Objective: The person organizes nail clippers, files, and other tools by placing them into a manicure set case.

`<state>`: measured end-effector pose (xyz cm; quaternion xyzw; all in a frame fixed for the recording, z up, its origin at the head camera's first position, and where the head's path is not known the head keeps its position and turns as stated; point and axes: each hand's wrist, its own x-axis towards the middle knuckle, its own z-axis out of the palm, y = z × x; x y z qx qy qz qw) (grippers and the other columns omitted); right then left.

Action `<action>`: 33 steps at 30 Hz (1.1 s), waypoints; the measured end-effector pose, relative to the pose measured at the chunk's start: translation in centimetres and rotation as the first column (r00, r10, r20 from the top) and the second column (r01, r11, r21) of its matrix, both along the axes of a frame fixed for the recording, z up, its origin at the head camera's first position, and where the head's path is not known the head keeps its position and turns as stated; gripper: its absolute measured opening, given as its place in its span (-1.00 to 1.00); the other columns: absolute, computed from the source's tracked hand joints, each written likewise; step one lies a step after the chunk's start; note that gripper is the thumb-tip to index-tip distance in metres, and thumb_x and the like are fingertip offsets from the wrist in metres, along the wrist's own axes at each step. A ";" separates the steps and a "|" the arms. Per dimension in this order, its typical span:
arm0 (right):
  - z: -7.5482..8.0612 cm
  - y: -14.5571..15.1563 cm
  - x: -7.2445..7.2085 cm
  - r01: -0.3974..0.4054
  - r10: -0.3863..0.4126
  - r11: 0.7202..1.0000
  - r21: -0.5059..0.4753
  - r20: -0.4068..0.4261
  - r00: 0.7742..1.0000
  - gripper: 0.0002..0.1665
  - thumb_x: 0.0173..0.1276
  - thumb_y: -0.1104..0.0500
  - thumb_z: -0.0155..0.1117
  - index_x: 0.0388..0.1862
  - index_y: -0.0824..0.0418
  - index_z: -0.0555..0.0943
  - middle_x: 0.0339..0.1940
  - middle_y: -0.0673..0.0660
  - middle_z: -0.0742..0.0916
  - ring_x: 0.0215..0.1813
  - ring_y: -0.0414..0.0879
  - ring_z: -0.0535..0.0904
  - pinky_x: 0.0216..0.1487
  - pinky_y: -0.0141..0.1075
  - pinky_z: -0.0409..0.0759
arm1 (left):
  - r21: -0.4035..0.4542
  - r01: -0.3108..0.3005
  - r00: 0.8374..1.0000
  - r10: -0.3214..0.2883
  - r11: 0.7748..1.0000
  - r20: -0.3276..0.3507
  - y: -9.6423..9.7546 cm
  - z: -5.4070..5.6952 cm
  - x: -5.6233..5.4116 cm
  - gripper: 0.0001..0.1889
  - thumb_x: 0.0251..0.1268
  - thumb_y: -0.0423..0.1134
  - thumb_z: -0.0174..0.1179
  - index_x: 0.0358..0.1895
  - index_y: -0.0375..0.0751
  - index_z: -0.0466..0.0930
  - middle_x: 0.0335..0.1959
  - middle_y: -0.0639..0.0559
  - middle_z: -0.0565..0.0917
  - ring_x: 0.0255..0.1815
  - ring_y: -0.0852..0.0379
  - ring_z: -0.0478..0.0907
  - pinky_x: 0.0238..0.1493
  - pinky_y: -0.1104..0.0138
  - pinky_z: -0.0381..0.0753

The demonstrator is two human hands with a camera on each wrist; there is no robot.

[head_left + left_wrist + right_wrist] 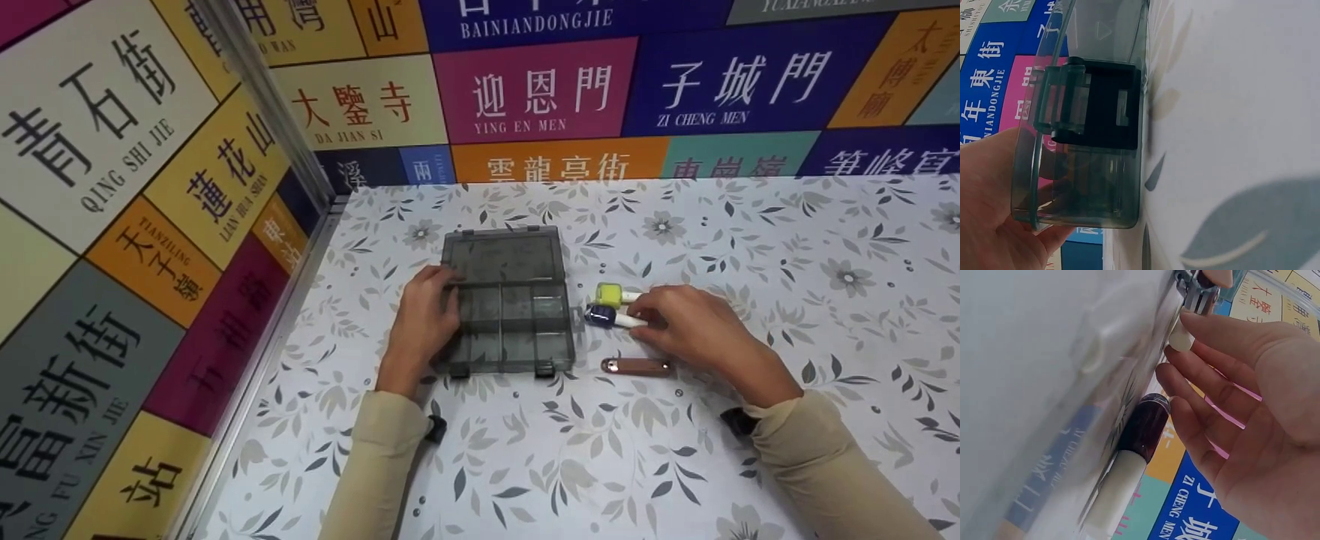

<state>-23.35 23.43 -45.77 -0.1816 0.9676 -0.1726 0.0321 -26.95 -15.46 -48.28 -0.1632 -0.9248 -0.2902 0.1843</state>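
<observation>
A smoky, see-through compartment box (500,330) lies on the table with its lid (504,256) laid back. My left hand (424,319) grips its left side; the left wrist view shows that hand (985,202) behind the box's dark latch (1112,104). Right of the box lie a yellow nail polish bottle (608,294) and a dark blue nail polish bottle (600,315), both white-capped. At these caps my right hand (694,326) pinches with thumb and fingers. Another dark, white-capped nail polish bottle (1145,424) shows by its fingertips in the right wrist view.
A brown nail clipper (637,366) with metal ends lies just in front of the bottles. White cloth (562,465) with leaf and flower prints covers the table. Colourful lettered panels (536,90) rise behind it and along the left side.
</observation>
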 end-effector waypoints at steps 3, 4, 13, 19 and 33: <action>0.0 -0.1 0.0 0.002 -0.002 1.000 -0.013 0.001 1.000 -0.69 0.39 0.10 0.58 0.09 0.03 0.86 -0.05 0.04 0.86 -0.11 -0.06 0.70 -0.14 -0.03 0.61 | -0.003 0.001 1.000 -0.001 1.000 -0.001 0.0 0.0 0.0 -0.78 0.50 -0.46 0.28 0.08 -0.30 0.80 0.10 -0.21 0.77 0.17 -0.15 0.75 0.23 0.05 0.75; 0.0 -0.1 0.0 -0.001 0.001 1.000 -0.020 0.002 1.000 -0.72 0.39 0.10 0.58 0.07 0.03 0.87 -0.07 0.04 0.86 -0.13 -0.07 0.68 -0.15 -0.05 0.60 | -0.005 0.001 1.000 -0.001 1.000 -0.003 0.0 0.0 0.0 -0.79 0.50 -0.47 0.28 0.08 -0.30 0.80 0.10 -0.21 0.77 0.17 -0.15 0.75 0.24 0.05 0.74; 0.0 -0.3 -0.1 -0.061 0.062 0.994 -0.096 0.010 0.998 -0.89 0.44 0.25 0.51 -0.10 0.21 0.86 -0.23 0.09 0.82 -0.23 -0.10 0.66 -0.15 -0.12 0.63 | 0.008 0.007 1.000 -0.007 1.000 0.008 0.0 0.1 0.0 -0.80 0.49 -0.49 0.25 0.01 -0.29 0.82 0.04 -0.20 0.79 0.12 -0.15 0.76 0.20 0.06 0.76; -0.1 -0.2 -0.1 -0.068 0.069 0.994 -0.081 0.004 0.998 -0.88 0.46 0.25 0.50 -0.08 0.23 0.85 -0.22 0.09 0.80 -0.22 -0.09 0.63 -0.14 -0.12 0.61 | 0.003 -0.011 1.000 0.011 1.000 0.024 0.1 0.2 0.0 -0.79 0.47 -0.49 0.26 0.02 -0.28 0.83 0.05 -0.19 0.79 0.15 -0.13 0.76 0.24 0.05 0.74; 0.2 -0.8 0.2 -0.052 0.045 0.986 -0.155 -0.048 0.998 -0.74 0.44 0.28 0.51 0.06 0.34 0.82 -0.14 0.19 0.83 -0.16 -0.02 0.72 -0.13 -0.08 0.68 | 0.010 -0.008 0.999 0.007 1.000 0.044 -0.2 0.2 0.0 -0.76 0.45 -0.51 0.24 0.04 -0.28 0.82 0.06 -0.20 0.79 0.14 -0.14 0.76 0.22 0.04 0.75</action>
